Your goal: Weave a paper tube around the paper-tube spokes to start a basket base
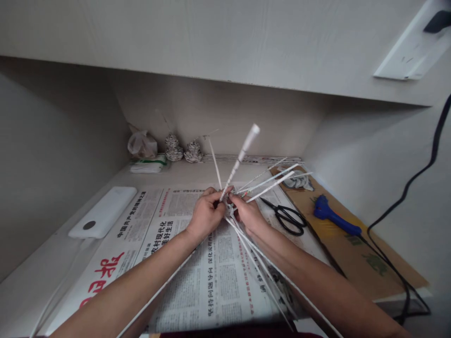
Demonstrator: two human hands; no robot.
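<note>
One paper-rod cluster (241, 158) is pinched between closed fingers of left hand (207, 212) and right hand (251, 215), two woven pieces (174, 150) behind.

Bare left hand (207, 212) and right hand (249, 212) both grip the meeting point of thin white rolled-paper sticks (244, 150), above a printed newspaper sheet (211, 277). Black looped-handle scissors (278, 209) lie near the right hand; a blue corded glue gun (336, 218) rests on flat brown cardboard (369, 277).

Single head-worn view, facing forward and down, near above the paper sticks (240, 159), back wall (218, 112) beyond
</note>
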